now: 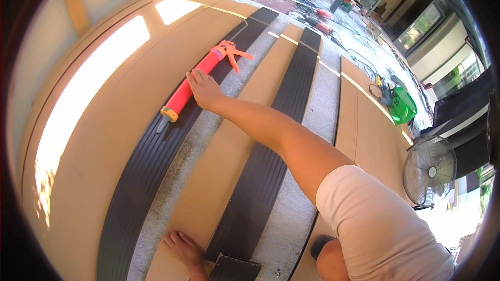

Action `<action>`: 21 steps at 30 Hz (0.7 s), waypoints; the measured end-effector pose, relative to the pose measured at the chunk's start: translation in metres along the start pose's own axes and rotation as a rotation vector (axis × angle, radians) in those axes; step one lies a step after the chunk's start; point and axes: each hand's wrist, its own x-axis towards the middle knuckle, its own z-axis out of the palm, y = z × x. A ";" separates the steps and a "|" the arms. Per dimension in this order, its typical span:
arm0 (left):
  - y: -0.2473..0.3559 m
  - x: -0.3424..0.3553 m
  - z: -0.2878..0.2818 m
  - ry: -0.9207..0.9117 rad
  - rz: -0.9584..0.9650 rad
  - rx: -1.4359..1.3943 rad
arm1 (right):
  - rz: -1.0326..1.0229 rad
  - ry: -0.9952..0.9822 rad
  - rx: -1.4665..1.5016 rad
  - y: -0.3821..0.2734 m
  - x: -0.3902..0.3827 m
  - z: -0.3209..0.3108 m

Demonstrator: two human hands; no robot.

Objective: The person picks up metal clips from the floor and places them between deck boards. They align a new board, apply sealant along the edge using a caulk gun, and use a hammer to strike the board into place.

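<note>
A caulking gun (182, 93) with a red barrel, orange trigger handle and long thin rod lies along a dark ribbed panel (138, 192). Its clear nozzle points down toward the near side. My right hand (204, 89) reaches across from the right, its fingers curled over the middle of the barrel. Low in the view, my left hand (182, 248) rests on a brown board strip (195, 198), fingers bent but apart, with nothing seen in them. Close beside that hand is the end of a short dark ribbed piece (235, 268).
A second dark ribbed panel (260, 182) runs alongside, with grey rough floor (297, 192) between strips. Wide brown boards (99, 177) stretch along the left. A black fan (431, 170) and green bag (402, 105) stand right; cables and red power tools (319, 23) lie far off.
</note>
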 end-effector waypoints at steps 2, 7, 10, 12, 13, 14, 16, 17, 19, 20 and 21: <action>0.007 0.011 0.011 0.009 0.043 -0.001 | -0.074 -0.093 -0.069 0.028 0.029 0.009; -0.010 -0.009 -0.007 -0.033 -0.067 -0.023 | -0.280 -0.591 -0.216 -0.020 0.071 0.010; -0.003 0.000 -0.005 -0.036 -0.056 -0.063 | -0.358 -0.534 -0.293 -0.004 0.070 0.001; -0.002 0.004 -0.003 -0.030 -0.034 -0.062 | -0.364 -0.521 -0.320 0.000 0.060 -0.013; -0.001 0.007 -0.001 -0.022 -0.016 -0.055 | -0.349 -0.522 -0.333 0.009 0.059 -0.025; 0.000 0.007 0.000 -0.036 -0.008 -0.061 | -0.403 -0.419 -0.348 0.011 0.053 -0.039; -0.002 0.004 -0.003 0.001 -0.034 -0.057 | -0.482 -0.324 -0.273 0.002 0.045 -0.077; -0.006 -0.003 -0.004 -0.009 -0.027 -0.059 | -0.472 -0.331 -0.273 -0.006 0.040 -0.107; -0.020 -0.012 -0.005 0.010 -0.035 0.011 | -0.453 -0.495 -0.261 -0.024 0.020 -0.179; -0.015 -0.009 -0.009 -0.002 -0.003 0.011 | -0.422 -0.522 -0.234 -0.022 0.003 -0.212; -0.012 -0.009 -0.010 -0.001 0.015 0.009 | -0.405 -0.515 -0.239 -0.020 -0.016 -0.243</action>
